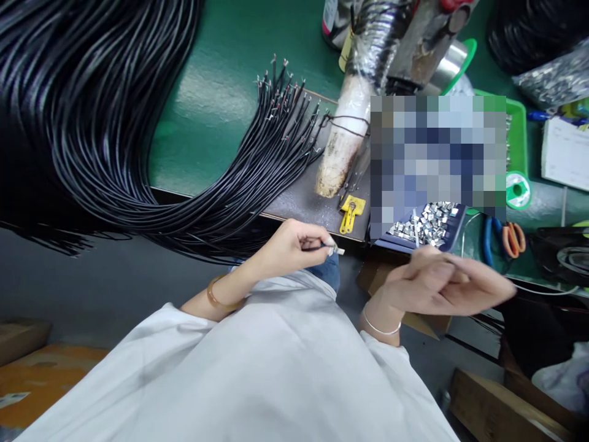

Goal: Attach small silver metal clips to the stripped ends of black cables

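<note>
My left hand [299, 245] pinches the end of a black cable [313, 248], with a small silvery connector [339, 251] showing just past the fingertips. Motion blurs my right hand [437, 282], which hovers in front of a dark blue tray [400, 245]; its fingers are curled together, and what they hold, if anything, is hidden. Small metal connector shells [435, 222] lie heaped in that tray. A thin pale stick [415, 228] stands out among them near my right hand; whether I touch it is unclear. Beyond my left hand lies a bundle of black cables [230, 178] with stripped ends.
On the green table [221, 73] are a yellow clip-like tool [351, 215], a plastic-wrapped post [343, 147], scissors with orange handles [513, 239], a solder spool [518, 190] and a green bin [518, 135]. Pixelation covers the area behind the tray. Cardboard boxes [501, 405] stand below.
</note>
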`<state>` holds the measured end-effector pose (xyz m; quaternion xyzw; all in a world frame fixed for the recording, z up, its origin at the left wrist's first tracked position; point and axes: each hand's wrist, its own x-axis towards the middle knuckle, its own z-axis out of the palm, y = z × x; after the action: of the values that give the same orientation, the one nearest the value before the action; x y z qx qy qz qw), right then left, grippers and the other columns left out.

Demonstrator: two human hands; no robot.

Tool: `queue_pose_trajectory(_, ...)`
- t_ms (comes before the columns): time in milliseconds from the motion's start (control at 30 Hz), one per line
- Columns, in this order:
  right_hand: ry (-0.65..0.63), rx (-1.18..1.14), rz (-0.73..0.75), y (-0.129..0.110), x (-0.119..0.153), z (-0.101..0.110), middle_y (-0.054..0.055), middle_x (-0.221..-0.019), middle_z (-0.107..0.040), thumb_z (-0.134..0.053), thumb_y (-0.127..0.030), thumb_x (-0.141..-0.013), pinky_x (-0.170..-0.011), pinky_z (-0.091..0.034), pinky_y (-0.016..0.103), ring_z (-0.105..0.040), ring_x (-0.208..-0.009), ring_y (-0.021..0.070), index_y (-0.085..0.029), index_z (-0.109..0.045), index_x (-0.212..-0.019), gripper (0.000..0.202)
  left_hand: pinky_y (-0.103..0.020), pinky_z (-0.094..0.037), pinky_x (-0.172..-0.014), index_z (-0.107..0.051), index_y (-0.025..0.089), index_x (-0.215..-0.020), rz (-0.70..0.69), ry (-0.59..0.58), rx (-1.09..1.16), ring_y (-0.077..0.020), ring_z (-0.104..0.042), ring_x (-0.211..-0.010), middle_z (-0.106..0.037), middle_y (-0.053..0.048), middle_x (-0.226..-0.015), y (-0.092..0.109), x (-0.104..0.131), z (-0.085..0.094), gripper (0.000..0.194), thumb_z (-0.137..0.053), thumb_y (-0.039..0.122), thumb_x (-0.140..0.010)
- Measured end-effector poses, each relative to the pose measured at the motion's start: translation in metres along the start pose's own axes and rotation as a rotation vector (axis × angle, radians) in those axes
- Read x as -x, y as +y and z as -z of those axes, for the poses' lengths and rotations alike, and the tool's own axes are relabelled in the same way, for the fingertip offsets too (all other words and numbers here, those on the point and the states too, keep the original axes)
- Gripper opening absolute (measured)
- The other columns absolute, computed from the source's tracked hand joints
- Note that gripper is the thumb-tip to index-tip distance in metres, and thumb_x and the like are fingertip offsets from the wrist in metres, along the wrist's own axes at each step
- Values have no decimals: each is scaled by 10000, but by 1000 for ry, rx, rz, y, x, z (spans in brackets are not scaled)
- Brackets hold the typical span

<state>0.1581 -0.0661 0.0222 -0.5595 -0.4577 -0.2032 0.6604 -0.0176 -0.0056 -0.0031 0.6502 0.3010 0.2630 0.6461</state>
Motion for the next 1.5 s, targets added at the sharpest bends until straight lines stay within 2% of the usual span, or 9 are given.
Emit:
queue_pose_trajectory(133, -229, 121, -278, 8, -20, 15, -25, -802, -614, -652, -390, -896, -433, -477, 311, -584, -464, 114, -287, -588, -1010, 167, -203, -464, -566, -791, 139, -878, -114, -27, -209, -106, -632, -630, -753, -38, -755, -5, 10, 11, 116, -711, 213, -837)
queue_pose_trajectory(300, -587, 350, -342, 48, -33, 22, -27, -711, -625, -691, -324, -844, -640, -538, 326, -652, -629, 157, -218, -604, -796, 145, -418, -531, -926, -753, 184, -944, -318, 646, -693, -240, -663, -1009, -747, -77, -1010, -7, -8, 33, 117, -699, 262, -878)
queue_pose_trajectory(500, -872, 415, -155, 79, -44, 7, 20, -865, -680, -629, -198, -819, -685, -505, 296, -640, -784, 168, -226, -586, -723, 109, -436, -508, -886, -735, 158, -1086, -160, 532, -1114, -301, -634, -1031, -665, -133, -1073, -10, -24, 57, 233, -587, 164, -907)
queue_pose_trajectory(700, -965, 626, -47, 79, -46, 6, 0, -821, -626, -596, -233, -874, -678, -398, 307, -538, -651, 135, -225, -533, -733, 155, -295, -520, -704, -755, 156, -1003, -311, 521, -933, -169, -640, -790, -664, -66, -928, -10, 10, 56, 205, -601, 151, -868)
queue_pose_trajectory(867, -963, 631, -60, 81, -49, 8, -5, -807, -598, -602, -264, -887, -678, -377, 301, -518, -653, 132, -223, -532, -749, 161, -262, -515, -645, -729, 176, -920, -338, 828, -691, -106, -608, -696, -698, -27, -905, -20, 17, 65, 137, -621, 125, -853)
queue_pose_trajectory(1000, -982, 570, -79, 82, -50, 9, -10, -841, -604, -611, -273, -878, -682, -389, 292, -511, -629, 114, -221, -545, -755, 148, -199, -509, -556, -637, 217, -945, -445, 1029, -89, -35, -584, -610, -657, 60, -824, -25, 12, 80, 81, -651, 153, -898)
queue_pose_trajectory(1100, -945, 596, -55, 84, -47, 7, -11, -804, -602, -588, -248, -865, -671, -378, 299, -502, -638, 125, -225, -541, -738, 137, -188, -375, -391, -638, 231, -949, -411, 737, 297, -4, -478, -448, -652, 67, -793, -10, 15, 79, 167, -762, 280, -850)
queue_pose_trajectory(1267, -795, 554, -95, 86, -43, 5, -26, -717, -595, -608, -196, -805, -669, -413, 313, -503, -622, 129, -224, -556, -710, 112, -235, -418, -392, -699, 161, -953, 63, -267, 541, -92, -524, -438, -573, 40, -569, 20, 16, 39, 392, -866, 414, -704)
queue_pose_trajectory(1500, -551, -90, -487, 33, -21, 11, -39, -777, -661, -729, -251, -810, -540, -525, 268, -633, -558, 107, -223, -539, -735, 205, -174, -322, -386, -627, 130, -824, 198, -23, 582, -45, -465, -422, -698, -21, -643, 5, -9, -13, 212, -747, 302, -796)
